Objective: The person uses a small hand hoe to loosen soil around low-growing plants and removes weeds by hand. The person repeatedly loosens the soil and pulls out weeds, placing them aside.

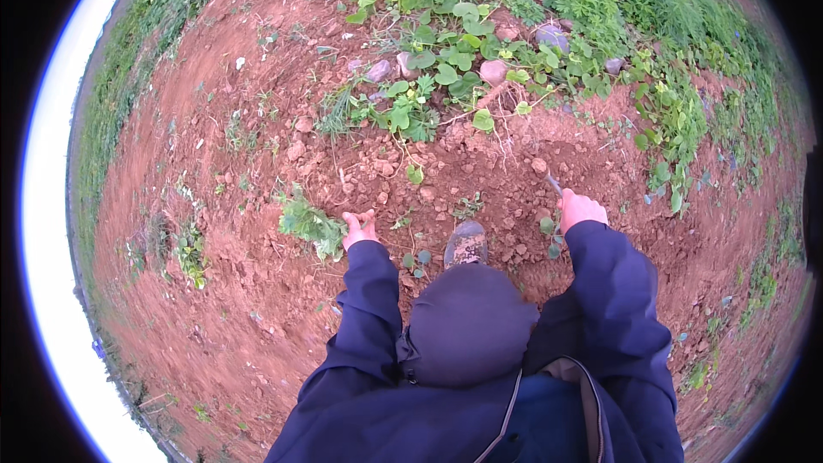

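Note:
My left hand (360, 228) grips a bunch of leafy green weeds (313, 225), which sticks out to the left just above the soil. My right hand (582, 209) is closed around a thin grey tool (553, 184). Only a short piece of the tool shows past my fingers, so its kind cannot be told. Between my hands lies loose, cloddy reddish soil (424, 193) with a small green seedling (469, 206). Small round-leaved plants grow near my right wrist (547, 226) and right of my left sleeve (421, 257).
My shoe (467, 241) and dark-clad knee (472, 328) are between my arms. Ahead, a bank carries round-leaved vines (450, 45), feathery weeds (585, 0), exposed roots (501, 109) and several stones, including a pinkish one (493, 72) and a greyish one (551, 37). Scattered weeds (191, 254) dot the left.

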{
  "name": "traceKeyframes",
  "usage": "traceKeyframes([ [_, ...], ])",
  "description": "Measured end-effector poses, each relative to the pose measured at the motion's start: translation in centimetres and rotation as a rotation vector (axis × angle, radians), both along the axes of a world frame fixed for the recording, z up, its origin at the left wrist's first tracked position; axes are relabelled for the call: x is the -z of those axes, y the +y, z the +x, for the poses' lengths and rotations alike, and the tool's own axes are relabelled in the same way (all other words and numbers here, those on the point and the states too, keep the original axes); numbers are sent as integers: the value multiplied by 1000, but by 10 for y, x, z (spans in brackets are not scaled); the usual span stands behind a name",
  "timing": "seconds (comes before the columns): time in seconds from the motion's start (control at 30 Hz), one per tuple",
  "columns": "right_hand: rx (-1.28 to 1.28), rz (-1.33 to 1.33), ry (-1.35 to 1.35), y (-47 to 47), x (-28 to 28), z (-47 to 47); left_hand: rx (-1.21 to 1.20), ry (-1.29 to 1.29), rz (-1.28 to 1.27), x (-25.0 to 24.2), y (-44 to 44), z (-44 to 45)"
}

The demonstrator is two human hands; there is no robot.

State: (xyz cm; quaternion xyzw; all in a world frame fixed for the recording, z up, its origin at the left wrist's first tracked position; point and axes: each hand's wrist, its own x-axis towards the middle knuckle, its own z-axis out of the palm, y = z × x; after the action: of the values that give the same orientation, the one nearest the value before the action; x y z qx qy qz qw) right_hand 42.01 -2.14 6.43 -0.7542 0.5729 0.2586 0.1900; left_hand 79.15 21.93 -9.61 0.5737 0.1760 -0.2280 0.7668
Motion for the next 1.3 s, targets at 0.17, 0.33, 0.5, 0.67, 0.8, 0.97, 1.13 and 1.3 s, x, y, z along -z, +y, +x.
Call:
traceKeyframes([
  [0.17,-11,-89,-34,35,-53,-8,-9,121,-32,4,14,9],
  [0.33,-219,15,-270,71,-70,28,51,91,2,-2,11,6],
  [0.5,-421,249,-487,86,-39,126,106,99,51,-16,8,4],
  [0.67,-444,350,-358,97,-30,180,125,95,69,-17,8,3],
  [0.8,-433,382,-321,102,-25,196,178,70,61,-17,8,3],
  [0.97,-378,370,-308,121,-9,227,263,42,100,-19,6,-6],
  [1.13,-357,366,-361,148,5,241,281,51,114,-17,-1,-10],
  [1.3,-306,401,-390,149,17,242,276,93,202,-16,-3,-9],
])
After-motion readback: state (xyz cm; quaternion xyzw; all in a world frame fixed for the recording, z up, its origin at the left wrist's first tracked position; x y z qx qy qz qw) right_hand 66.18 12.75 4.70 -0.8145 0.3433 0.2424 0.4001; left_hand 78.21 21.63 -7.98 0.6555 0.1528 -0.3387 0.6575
